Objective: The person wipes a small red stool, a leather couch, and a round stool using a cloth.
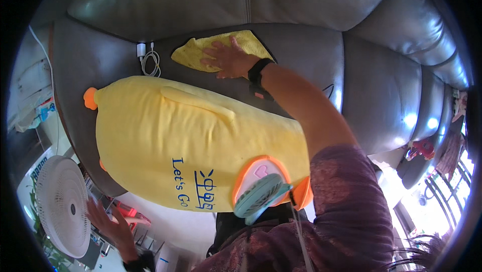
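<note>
My right hand [228,60] lies flat with spread fingers on a yellow cloth [256,45], pressing it to the seat of a grey-brown leather sofa [296,46]. A black band circles that wrist. At the lower left, my left hand [111,224] is held in the air, its fingers apart and nothing in them. It appears close to a white round fan [65,207]; whether they touch I cannot tell. Between my body and the cloth lies a large yellow plush duck [150,126] on its side, with orange feet and dark blue lettering on it.
A white charger with a coiled cable [149,60] rests on the seat left of the cloth. A teal handheld fan [260,196] hangs on a strap before my chest, over the plush's orange-rimmed end. Red items [135,217] stand on the floor beyond my left hand.
</note>
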`<move>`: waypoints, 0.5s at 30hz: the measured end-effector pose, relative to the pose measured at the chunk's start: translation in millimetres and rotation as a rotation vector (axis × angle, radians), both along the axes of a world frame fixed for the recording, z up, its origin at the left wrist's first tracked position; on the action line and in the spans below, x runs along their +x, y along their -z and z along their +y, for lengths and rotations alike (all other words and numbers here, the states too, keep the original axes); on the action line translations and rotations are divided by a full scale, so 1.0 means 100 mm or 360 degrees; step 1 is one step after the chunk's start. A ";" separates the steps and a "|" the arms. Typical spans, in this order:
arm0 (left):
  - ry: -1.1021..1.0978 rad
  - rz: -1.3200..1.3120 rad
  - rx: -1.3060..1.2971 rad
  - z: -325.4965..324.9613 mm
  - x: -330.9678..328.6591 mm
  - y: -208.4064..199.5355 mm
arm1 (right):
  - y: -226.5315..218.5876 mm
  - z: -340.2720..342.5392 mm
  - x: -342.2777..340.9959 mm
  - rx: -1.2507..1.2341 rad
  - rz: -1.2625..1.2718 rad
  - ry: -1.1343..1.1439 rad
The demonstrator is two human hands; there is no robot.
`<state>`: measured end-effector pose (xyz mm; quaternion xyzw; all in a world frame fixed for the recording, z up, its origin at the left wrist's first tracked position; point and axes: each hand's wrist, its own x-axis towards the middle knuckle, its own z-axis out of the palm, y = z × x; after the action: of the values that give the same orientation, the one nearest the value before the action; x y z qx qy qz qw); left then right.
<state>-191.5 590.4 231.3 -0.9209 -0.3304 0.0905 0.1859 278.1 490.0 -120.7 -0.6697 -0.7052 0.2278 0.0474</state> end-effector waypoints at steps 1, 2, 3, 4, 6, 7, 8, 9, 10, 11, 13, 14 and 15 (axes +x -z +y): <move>-0.0282 -0.0033 -0.0101 -0.22 -0.29 0.12 | 0.05 -0.07 -0.05 0.0120 -0.0114 0.0058; -0.0555 -0.0060 -0.0209 -0.45 -0.57 0.26 | 0.09 -0.19 -0.09 0.0235 -0.0228 0.0124; -0.0537 0.0105 -0.0177 -0.73 -1.24 0.40 | 0.11 -0.26 -0.12 0.0237 -0.0233 0.0120; -0.0594 0.0256 -0.0271 -0.88 -1.39 0.48 | 0.16 -0.42 -0.14 0.0247 -0.0183 0.0031; -0.0791 0.0556 -0.0549 -1.25 -1.28 0.47 | 0.25 -0.77 -0.12 0.0284 -0.0076 -0.0143; -0.0852 0.0555 -0.0699 -1.34 -1.26 0.52 | 0.22 -1.05 -0.03 0.0283 -0.0032 -0.0216; -0.0953 0.0564 -0.0806 -1.47 -1.32 0.46 | 0.12 -1.28 0.02 0.0308 0.0012 -0.0191; -0.0950 0.0569 -0.0806 -1.53 -1.29 0.45 | -0.01 -1.58 0.13 0.0320 0.0048 -0.0157; -0.1104 0.0564 -0.0919 -1.54 -1.22 0.52 | -0.12 -1.93 0.28 0.0102 -0.0009 -0.0087; -0.1285 0.0563 -0.1000 -1.57 -1.21 0.51 | -0.22 -2.17 0.36 -0.0085 -0.0046 -0.0033; -0.1298 0.0533 -0.0994 -1.62 -1.35 0.52 | -0.36 -2.58 0.44 -0.0189 0.0004 0.0180; -0.1316 0.0495 -0.0993 -1.63 -1.41 0.53 | -0.33 -2.79 0.45 -0.0181 0.0001 0.0251; -0.1371 0.0419 -0.0880 -1.66 -1.42 0.52 | -0.36 -2.92 0.43 -0.0171 -0.0001 0.0253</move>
<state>-333.7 424.2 178.9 -0.6971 -0.6166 0.3574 -0.0781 321.4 198.5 -84.8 -0.7253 -0.6366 0.2605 0.0291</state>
